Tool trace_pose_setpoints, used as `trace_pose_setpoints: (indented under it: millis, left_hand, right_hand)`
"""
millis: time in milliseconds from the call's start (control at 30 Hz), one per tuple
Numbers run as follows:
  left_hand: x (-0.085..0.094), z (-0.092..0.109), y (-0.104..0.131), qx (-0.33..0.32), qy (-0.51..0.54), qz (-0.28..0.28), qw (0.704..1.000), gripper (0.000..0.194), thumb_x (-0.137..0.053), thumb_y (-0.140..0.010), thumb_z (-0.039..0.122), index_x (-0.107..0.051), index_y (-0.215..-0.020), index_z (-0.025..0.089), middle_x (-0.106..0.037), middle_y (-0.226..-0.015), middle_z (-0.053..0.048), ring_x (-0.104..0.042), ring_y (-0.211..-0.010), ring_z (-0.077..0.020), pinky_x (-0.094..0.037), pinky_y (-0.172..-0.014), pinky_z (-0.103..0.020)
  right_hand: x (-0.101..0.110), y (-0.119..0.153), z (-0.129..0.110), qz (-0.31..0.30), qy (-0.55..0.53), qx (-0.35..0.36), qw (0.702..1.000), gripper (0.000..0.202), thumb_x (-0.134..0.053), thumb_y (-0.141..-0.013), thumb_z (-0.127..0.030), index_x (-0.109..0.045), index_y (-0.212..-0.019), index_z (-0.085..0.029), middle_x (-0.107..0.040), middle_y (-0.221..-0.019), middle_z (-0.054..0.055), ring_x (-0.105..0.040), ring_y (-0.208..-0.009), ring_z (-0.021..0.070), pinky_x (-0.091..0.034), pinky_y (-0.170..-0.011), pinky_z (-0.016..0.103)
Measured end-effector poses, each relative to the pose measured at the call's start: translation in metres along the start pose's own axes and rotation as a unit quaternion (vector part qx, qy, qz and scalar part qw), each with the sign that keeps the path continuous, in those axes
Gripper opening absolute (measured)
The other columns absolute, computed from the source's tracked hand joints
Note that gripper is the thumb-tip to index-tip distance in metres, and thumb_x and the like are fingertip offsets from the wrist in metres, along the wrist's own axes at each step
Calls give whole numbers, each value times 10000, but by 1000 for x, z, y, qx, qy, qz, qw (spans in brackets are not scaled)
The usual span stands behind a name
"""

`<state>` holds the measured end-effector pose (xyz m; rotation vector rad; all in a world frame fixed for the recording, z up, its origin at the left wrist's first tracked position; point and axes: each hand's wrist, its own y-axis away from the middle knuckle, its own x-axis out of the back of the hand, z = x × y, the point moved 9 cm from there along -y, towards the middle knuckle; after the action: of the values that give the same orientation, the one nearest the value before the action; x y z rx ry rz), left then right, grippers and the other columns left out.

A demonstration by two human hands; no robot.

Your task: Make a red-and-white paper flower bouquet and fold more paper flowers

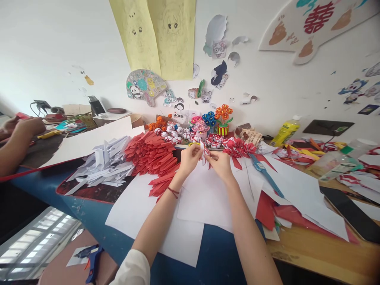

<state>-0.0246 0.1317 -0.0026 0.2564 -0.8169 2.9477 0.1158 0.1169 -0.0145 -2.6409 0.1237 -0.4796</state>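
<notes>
Both hands meet above the white sheets on the table. My left hand pinches a small folded strip of red and white paper from one side. On the other side, my right hand grips the same paper with thumb and fingers. Left of them lies a big pile of folded red paper pieces. Beside that is a heap of folded white paper pieces. Just behind the hands sit several red and white paper balls. Red paper flowers lie to the right.
A blue cutter-like tool and loose paper lie to the right, near a dark phone. A yellow bottle stands by the wall. Another person's hand is at far left. A glue gun rests on a stool.
</notes>
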Motion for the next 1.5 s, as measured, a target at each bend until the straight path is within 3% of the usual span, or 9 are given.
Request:
trace_pose_setpoints:
  millis: [167,333,567,733,867,1033,1200,1367,1500]
  left_hand:
    - [2,-3,0,10,-20,6,1000,196,-577,-860,356,-618,-866,164,-574,-571,24,-550,-483,-105,-432,-513,-213]
    - [3,2,1,-25,-73,27,997,140,-545,-869,261,-645,-916,176,-672,-769,-7,-583,-610,-113,-438,-594,-210]
    - [2,5,1,-39,-172,34,984,146,-486,-908,236,-613,-867,177,-661,-724,-1,-568,-608,-110,-396,-601,-198]
    - [2,5,5,-36,-238,39,970,241,-431,-951,297,-581,-798,188,-571,-600,14,-467,-531,-115,-322,-569,-215]
    - [4,7,8,-39,-293,51,954,271,-418,-963,340,-584,-806,195,-545,-573,19,-439,-505,-115,-295,-561,-217]
    - [2,11,8,-52,-275,49,959,294,-421,-963,357,-584,-785,190,-558,-577,13,-435,-498,-109,-283,-552,-219]
    - [5,14,7,-59,-248,63,965,366,-415,-964,427,-585,-751,182,-498,-517,30,-391,-466,-100,-260,-524,-225]
    - [-3,14,9,-76,-245,37,966,351,-431,-962,418,-613,-781,179,-552,-564,20,-410,-469,-89,-277,-538,-218]
    - [-8,14,11,-91,-260,28,961,330,-448,-957,391,-611,-770,173,-573,-595,10,-434,-493,-89,-280,-544,-216]
  right_hand:
    - [-5,3,-4,-8,34,12,999,373,-620,-802,-502,-720,-759,-145,-545,-538,-14,-420,-467,110,-329,-482,242]
    - [-10,6,-15,-1,75,46,996,397,-575,-839,-514,-653,-671,-163,-443,-462,-34,-380,-451,109,-289,-457,245]
    - [-11,7,-15,10,33,32,999,413,-577,-834,-538,-675,-699,-160,-546,-478,-3,-475,-457,134,-361,-472,251]
    - [-16,6,-9,-4,-40,4,999,416,-612,-800,-569,-686,-688,-175,-580,-466,15,-588,-527,194,-453,-529,277]
    - [-20,5,-7,-22,-63,0,998,416,-646,-774,-568,-702,-701,-162,-639,-557,28,-597,-552,184,-464,-537,272]
    - [-17,4,-4,-30,-92,-20,995,432,-681,-739,-557,-746,-813,-136,-687,-672,45,-573,-552,155,-443,-517,254]
    - [4,2,5,48,-147,-64,986,471,-711,-696,-561,-750,-854,-119,-690,-676,63,-452,-433,97,-378,-434,250]
    - [4,1,5,35,-204,-60,976,423,-727,-701,-534,-735,-802,-123,-502,-454,-25,-415,-429,97,-338,-434,239]
    - [2,2,6,29,-208,-65,976,398,-738,-706,-511,-726,-800,-125,-478,-449,-35,-408,-437,95,-327,-443,241]
